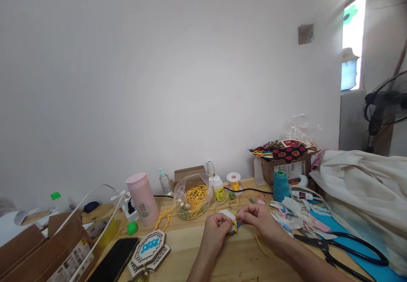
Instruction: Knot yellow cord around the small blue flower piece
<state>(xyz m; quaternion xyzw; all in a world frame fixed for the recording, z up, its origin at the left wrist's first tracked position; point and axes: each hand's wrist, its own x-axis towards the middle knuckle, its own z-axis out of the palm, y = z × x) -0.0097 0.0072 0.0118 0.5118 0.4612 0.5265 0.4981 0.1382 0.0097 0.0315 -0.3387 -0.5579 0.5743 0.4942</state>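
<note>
Pinching a small pale piece (227,214) between thumb and fingers, the left hand (211,236) holds it over the front part of the wooden table (178,248), right in front of the person. Close beside it, the right hand (261,224) has its thumb and forefinger together, seemingly clamped on the yellow cord (235,224) at the piece's edge; the tips are too small for me to be certain. Behind the hands stand a glue bottle (219,191) and a plastic bag of yellow string (196,195). Black-handled scissors (324,244) lie near the right forearm, beside fabric scraps (297,212).
</note>
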